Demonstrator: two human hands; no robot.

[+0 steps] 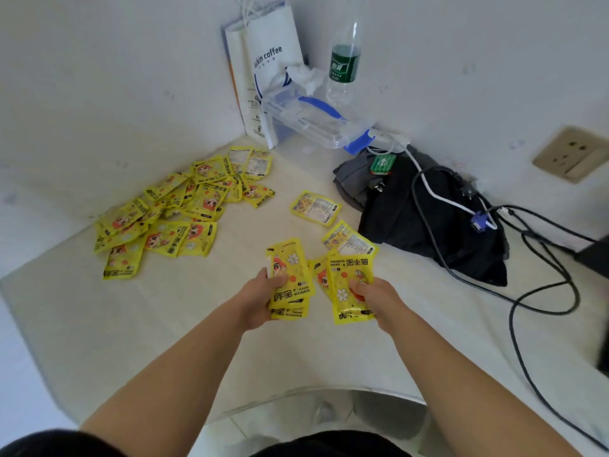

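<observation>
Two small stacks of yellow packets: my left hand (260, 296) pinches the left stack (290, 275), my right hand (374, 293) the right stack (351, 282), over the table's (230, 341) near middle. Gathering seems barely begun: a big pile (171, 212) waits far left, two stray packets (315, 207) just beyond my hands. Room lies open leftward; a black bag (428, 219) and cables (510, 321) crowd the right.

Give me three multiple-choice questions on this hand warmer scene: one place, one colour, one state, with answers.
1. Where does the pile of packets lie? A. on the table's left part B. on a chair C. in a drawer
2. What colour is the label on the bottle? A. red B. green C. white
3. What is the left hand doing? A. resting flat B. pointing C. gripping yellow packets
Answers: A, the heap lies left on the tabletop; B, the band is dark green; C, its thumb lies over them.
</observation>
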